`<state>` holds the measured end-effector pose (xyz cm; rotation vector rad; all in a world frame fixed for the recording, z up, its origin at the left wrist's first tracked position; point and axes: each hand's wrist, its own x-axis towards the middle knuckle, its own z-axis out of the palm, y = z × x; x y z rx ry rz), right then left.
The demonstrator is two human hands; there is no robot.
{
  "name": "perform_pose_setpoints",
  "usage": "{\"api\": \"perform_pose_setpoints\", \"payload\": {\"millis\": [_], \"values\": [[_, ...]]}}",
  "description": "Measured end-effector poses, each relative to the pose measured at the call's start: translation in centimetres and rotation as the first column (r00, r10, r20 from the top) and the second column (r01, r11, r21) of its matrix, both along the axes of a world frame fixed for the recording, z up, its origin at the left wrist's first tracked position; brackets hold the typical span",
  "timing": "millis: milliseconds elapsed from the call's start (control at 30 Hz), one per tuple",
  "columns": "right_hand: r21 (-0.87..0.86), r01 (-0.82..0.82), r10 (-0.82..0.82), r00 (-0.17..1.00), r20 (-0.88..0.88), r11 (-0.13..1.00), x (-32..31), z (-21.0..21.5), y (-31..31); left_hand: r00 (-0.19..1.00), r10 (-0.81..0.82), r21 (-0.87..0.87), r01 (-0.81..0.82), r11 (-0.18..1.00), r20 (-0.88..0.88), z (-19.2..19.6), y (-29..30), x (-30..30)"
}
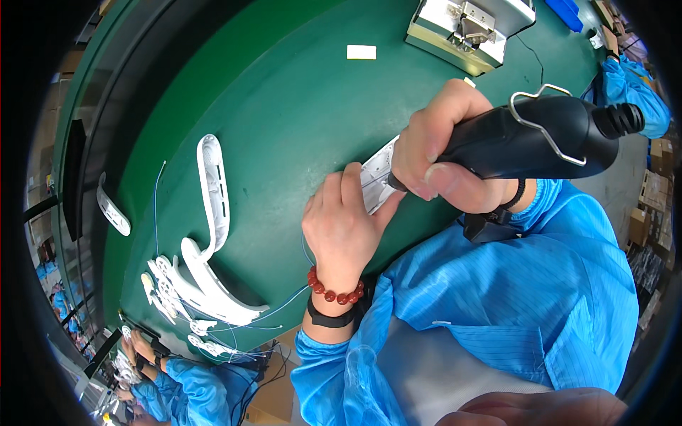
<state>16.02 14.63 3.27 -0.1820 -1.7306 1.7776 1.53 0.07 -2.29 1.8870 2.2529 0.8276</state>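
Observation:
A black electric screwdriver with a bent wire hanger is gripped in my right hand. It lies tilted, its nose pointing down and left into a white plastic housing. My left hand grips this housing against the table, fingers along its left side and thumb near the tool's nose. The right hand covers the housing's far end. The screwdriver's tip and any screw under it are too hidden to make out. A thin blue wire runs past my left wrist.
Long curved white shells and a pile of small white parts with wires lie left on the green table. One shell lies farther left. A metal fixture box stands at the back. Co-workers' blue sleeves show lower left and upper right.

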Motion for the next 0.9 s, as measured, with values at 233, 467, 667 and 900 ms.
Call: {"api": "perform_pose_setpoints", "payload": {"millis": [233,467,667,900], "values": [[0.108,-0.012,0.008,0.999,0.035,0.994,-0.2,-0.1,0.3,1.000,-0.007,-0.017,0.007,1.000,-0.001,0.0,0.0,0.0],[0.171,0.010,-0.013,1.000,0.015,0.985,-0.4,-0.2,-0.2,0.999,-0.012,-0.047,0.011,0.999,-0.034,-0.1,-0.1,0.0],[0.233,0.033,-0.026,0.999,-0.032,0.972,-0.8,-0.9,-0.7,0.999,-0.030,-0.045,0.029,0.999,-0.029,-0.3,-0.5,-0.2],[0.148,0.113,-0.083,0.978,-0.191,0.983,-1.3,-1.6,-1.5,0.999,-0.015,-0.017,0.016,1.000,0.048,-0.6,-1.3,-0.3]]}}
